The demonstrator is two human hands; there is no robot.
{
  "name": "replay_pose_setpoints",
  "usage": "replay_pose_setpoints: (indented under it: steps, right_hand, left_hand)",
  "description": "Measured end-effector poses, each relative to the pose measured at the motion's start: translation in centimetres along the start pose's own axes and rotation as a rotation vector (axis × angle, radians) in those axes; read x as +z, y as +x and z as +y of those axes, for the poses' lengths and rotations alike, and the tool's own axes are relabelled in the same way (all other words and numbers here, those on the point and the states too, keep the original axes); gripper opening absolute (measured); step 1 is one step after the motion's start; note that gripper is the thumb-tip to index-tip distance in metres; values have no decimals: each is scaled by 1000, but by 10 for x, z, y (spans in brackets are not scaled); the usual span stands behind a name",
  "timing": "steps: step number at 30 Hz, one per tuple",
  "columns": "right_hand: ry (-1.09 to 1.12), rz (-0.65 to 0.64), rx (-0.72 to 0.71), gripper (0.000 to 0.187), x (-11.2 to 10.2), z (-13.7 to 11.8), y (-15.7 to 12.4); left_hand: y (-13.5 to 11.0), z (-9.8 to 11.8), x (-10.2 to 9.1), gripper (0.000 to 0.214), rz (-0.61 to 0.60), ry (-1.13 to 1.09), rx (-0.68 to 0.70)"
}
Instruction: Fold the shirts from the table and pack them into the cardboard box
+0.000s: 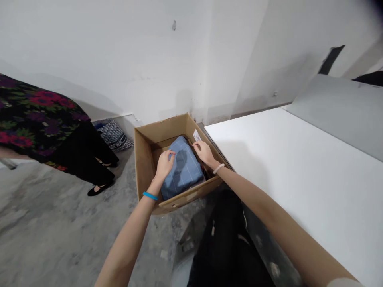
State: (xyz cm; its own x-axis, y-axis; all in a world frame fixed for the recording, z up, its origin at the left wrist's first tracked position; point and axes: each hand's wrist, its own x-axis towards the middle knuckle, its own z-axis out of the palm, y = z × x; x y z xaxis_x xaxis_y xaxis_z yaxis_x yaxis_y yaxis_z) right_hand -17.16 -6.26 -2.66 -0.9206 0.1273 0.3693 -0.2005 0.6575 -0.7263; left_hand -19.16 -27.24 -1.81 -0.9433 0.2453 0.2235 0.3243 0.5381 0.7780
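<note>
An open cardboard box (143, 159) stands on the concrete floor beside a white table. Inside lies a folded blue checked cloth (181, 171). My left hand (164, 163), a blue band on its wrist, rests on the cloth's left edge with fingers curled over it. My right hand (204, 152), a pale bracelet on its wrist, touches the cloth's far right corner near the box wall, fingers bent and pinching at it.
The white table (299, 167) fills the right side. Another person in a floral top and black trousers (44, 127) stands at the left, with a patterned bag (115, 135) on the floor behind. White walls close off the back.
</note>
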Motion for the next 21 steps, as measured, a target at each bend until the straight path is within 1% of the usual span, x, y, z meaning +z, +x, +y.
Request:
replay_pose_setpoints:
  steps: [3, 6, 9, 12, 14, 16, 19, 21]
  right_hand:
    - [-1, 109, -22, 21, -39, -5, -20]
    - [-28, 195, -24, 21, -82, -4, -52]
    - [-84, 271, 13, 22, -126, 3, -94]
    - [-160, 341, 96, 22, -173, 11, -147]
    - [-213, 391, 168, 20, -205, 15, -191]
    - [-272, 434, 258, 19, -238, 15, -243]
    - [-404, 525, 477, 21, -282, 9, -336]
    - [-523, 638, 660, 23, -305, 0, -406]
  left_hand:
    - [-3, 37, 25, 18, -63, 24, 166]
    - [-8, 80, 58, 20, -144, 17, 342]
    - [-17, 120, 96, 21, -247, -10, 510]
    - [-35, 154, 135, 20, -377, -44, 661]
    - [-50, 173, 160, 21, -474, -67, 756]
    - [-66, 191, 183, 21, -577, -89, 850]
    - [-90, 217, 215, 20, -739, -124, 997]
    - [-107, 236, 233, 20, -841, -152, 1090]
